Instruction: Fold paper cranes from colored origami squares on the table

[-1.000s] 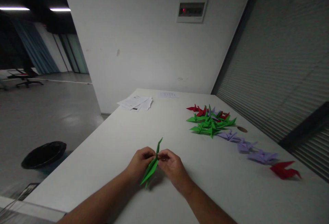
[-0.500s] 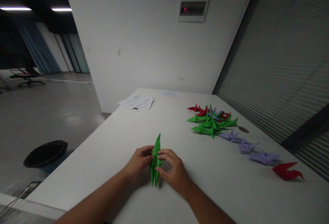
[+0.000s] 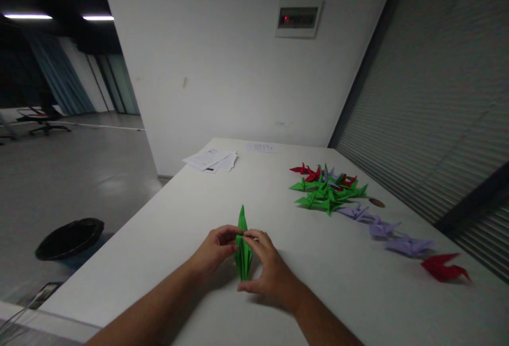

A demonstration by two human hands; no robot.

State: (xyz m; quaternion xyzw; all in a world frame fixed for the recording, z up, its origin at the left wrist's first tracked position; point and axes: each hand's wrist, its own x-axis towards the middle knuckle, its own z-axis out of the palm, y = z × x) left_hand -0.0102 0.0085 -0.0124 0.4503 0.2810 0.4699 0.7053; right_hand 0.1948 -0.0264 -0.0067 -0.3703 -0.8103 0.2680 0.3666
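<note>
A long, narrow piece of folded green paper point(image 3: 242, 248) stands nearly upright on the white table point(image 3: 191, 213), its tip pointing away from me. My left hand point(image 3: 214, 248) pinches its left side near the middle. My right hand point(image 3: 268, 272) grips it from the right, fingertips at the fold and thumb low near the base. Both hands are closed on the paper.
A cluster of green and red paper cranes point(image 3: 326, 187) lies at the right, followed by purple cranes point(image 3: 382, 227) and one red crane point(image 3: 443, 267) nearer me. White sheets point(image 3: 210, 159) lie at the far edge. A black bin point(image 3: 69, 237) stands on the floor at left.
The green paper has swung from a tilt to the right into a near-upright position. My right hand has slid lower along it, with the thumb now near its base.
</note>
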